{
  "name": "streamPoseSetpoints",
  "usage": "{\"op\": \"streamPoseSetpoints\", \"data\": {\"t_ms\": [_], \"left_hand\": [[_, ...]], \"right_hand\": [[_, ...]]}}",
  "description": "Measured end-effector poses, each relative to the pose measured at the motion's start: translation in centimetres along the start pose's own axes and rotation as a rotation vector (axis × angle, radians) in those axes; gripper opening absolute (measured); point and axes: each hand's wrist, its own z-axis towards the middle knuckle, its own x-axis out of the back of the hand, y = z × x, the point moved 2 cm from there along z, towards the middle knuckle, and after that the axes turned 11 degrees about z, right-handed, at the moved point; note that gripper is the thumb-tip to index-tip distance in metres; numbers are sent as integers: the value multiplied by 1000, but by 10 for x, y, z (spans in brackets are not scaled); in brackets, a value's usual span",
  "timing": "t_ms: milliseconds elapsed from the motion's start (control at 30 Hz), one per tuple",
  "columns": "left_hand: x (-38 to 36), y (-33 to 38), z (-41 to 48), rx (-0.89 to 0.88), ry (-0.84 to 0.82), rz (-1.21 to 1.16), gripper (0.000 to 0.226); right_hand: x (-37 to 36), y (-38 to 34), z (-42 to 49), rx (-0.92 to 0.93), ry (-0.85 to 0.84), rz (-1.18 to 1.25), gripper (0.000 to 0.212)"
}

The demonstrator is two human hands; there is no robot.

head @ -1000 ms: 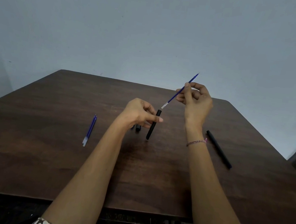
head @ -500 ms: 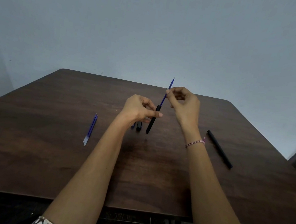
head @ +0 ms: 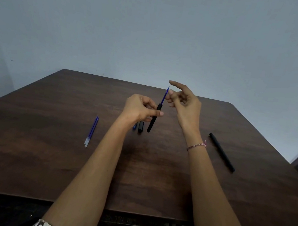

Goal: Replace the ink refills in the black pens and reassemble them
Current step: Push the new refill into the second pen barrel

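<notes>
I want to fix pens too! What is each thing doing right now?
Pen barrel: held tilted.
Blue refill: partly in the barrel, sticking out.
Left hand: gripping the barrel.
Right hand: open, beside the refill's tip.
Two loose refills: lying side by side.
Black pen: lying flat, assembled.
Small black part: lying loose.

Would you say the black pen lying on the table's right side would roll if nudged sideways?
Probably: the black pen looks slim and round, no clip visible, on a smooth flat table. Its straight, thin body suggests stiff and light.
</notes>
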Motion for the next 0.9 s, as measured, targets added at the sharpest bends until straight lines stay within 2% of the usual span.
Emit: {"op": "streamPoseSetpoints", "data": {"t_ms": [200,400,567,767,833,900], "left_hand": [[0,3,-1,-22,14,52,20],[4,3,-1,-34,73,88,27],[8,3,0,-33,93,18,25],[19,0,2,-36,213,8,22],[24,-3,4,-17,268,-21,24],[29,-7,6,1,307,-51,25]], "right_hand": [[0,2,3,-26,22,12,6],[-4,5,2,-42,-1,15,4],[-12,8,-4,-6,-29,12,27],[-18,24,-6,-95,-1,-33,43],[-21,30,-10,-137,-51,-125,49],[-26,37,-16,-187,-195,-253,59]]}}
